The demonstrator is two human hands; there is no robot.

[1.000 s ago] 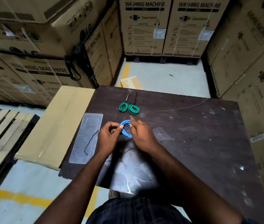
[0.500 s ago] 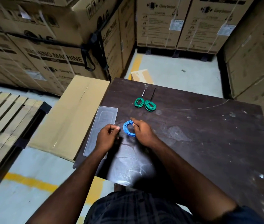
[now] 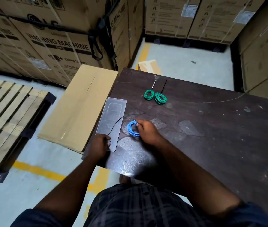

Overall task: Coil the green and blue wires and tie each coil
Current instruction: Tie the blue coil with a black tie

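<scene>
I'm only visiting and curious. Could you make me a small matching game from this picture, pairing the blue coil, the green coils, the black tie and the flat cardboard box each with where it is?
Things:
1. blue coil
2. green coils
3. black tie
4. cardboard box

Places:
A. lying across the clear tray
B. gripped by the right hand
C. beside the table, past its left edge
D. side by side on the table's far part, untouched

Pairs: 1-B, 2-D, 3-A, 4-C
</scene>
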